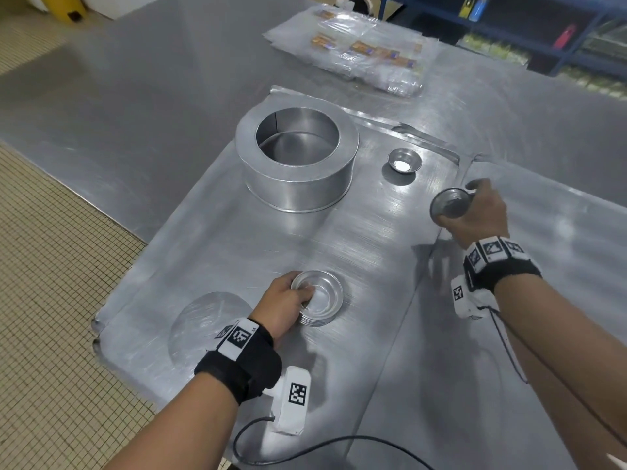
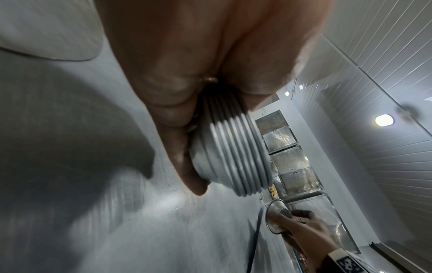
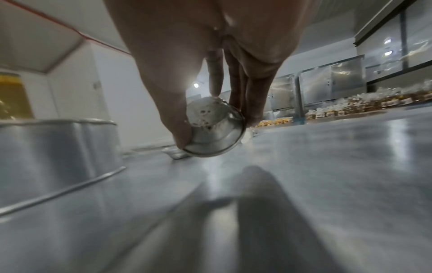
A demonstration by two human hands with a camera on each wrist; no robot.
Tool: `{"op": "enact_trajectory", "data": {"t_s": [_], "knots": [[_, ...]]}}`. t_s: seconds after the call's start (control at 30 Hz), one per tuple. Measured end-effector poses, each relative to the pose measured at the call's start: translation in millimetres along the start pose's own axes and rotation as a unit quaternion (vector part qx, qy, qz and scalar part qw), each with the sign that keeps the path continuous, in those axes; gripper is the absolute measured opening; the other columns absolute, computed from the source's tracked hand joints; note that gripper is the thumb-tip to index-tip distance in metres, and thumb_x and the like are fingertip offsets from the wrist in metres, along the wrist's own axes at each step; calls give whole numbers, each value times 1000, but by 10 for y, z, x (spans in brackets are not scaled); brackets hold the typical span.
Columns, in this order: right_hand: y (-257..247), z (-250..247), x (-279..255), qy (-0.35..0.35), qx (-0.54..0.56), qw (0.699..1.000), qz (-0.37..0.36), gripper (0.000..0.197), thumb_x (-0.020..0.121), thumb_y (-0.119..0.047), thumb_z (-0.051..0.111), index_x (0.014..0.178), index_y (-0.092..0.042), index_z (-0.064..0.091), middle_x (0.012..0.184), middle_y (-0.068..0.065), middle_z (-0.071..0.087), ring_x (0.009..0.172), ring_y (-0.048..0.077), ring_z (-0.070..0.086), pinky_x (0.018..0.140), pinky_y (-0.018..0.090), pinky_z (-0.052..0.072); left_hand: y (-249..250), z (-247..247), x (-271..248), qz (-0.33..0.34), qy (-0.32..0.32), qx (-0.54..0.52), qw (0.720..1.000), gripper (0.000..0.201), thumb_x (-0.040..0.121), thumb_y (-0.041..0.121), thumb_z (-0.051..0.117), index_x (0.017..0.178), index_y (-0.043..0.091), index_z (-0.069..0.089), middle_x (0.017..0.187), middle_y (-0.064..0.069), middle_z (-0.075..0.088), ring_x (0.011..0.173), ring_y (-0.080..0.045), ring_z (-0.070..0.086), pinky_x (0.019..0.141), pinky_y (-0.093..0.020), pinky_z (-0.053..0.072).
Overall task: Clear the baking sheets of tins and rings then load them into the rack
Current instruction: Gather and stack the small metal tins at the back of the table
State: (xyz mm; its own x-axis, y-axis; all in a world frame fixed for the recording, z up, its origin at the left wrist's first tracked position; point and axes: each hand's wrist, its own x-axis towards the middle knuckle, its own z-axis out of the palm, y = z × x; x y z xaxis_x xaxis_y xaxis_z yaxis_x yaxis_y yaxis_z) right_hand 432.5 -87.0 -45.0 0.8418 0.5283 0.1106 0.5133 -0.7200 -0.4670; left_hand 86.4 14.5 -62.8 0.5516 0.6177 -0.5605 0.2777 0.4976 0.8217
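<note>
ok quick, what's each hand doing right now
left hand: grips the stack of tart tins on the baking sheet.
right hand: holds one small tart tin.

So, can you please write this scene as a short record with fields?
left hand: grips stack of tins on baking sheet
right hand: holds one small tin in the air
large ring: upright on the sheet
loose tin: on the sheet, right of the ring
flat disc: near left corner
</note>
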Motion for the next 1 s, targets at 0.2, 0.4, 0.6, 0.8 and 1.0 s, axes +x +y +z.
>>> {"op": "enact_trajectory", "data": {"t_s": [0.2, 0.4, 0.6, 0.8, 1.0], "knots": [[-348, 14, -862, 10, 127, 986, -109, 73, 67, -30, 89, 130, -22, 53, 125, 8, 47, 108, 24, 58, 96, 38, 54, 40, 15, -70, -9, -7, -8, 1000, 27, 73, 17, 67, 98, 9, 71, 74, -4, 67, 74, -24, 60, 79, -44, 49], [-746, 20, -1669, 20, 276, 944, -178, 67, 68, -20, 91, 122, -5, 54, 116, 5, 56, 104, 10, 63, 90, 31, 57, 65, 18, -95, -15, -23, -40, 999, 20, 78, 34, 75, 88, 17, 77, 84, -9, 69, 83, -28, 62, 89, -52, 49], [-924, 154, -2124, -20, 334, 925, -183, 67, 67, -24, 93, 121, -11, 55, 114, -3, 67, 102, 11, 69, 85, 34, 59, 103, 30, -157, -18, -52, -60, 997, 44, 96, 44, 59, 110, 6, 72, 105, -18, 74, 96, -33, 71, 95, -45, 51], [-943, 292, -2282, -53, 346, 920, -178, 67, 69, -27, 88, 123, -15, 51, 122, -6, 64, 107, 8, 67, 88, 34, 58, 128, 12, -204, -19, -79, -76, 994, 53, 100, 49, 47, 117, 5, 70, 111, -20, 73, 105, -33, 70, 98, -43, 51], [-1000, 335, -2305, -134, 344, 918, -146, 71, 71, -29, 88, 128, -20, 48, 119, -12, 67, 106, 4, 67, 88, 33, 57, 83, 14, -140, -3, -50, -45, 998, 51, 75, 37, 77, 112, 2, 69, 112, -29, 68, 98, -40, 69, 97, -55, 50]]}}
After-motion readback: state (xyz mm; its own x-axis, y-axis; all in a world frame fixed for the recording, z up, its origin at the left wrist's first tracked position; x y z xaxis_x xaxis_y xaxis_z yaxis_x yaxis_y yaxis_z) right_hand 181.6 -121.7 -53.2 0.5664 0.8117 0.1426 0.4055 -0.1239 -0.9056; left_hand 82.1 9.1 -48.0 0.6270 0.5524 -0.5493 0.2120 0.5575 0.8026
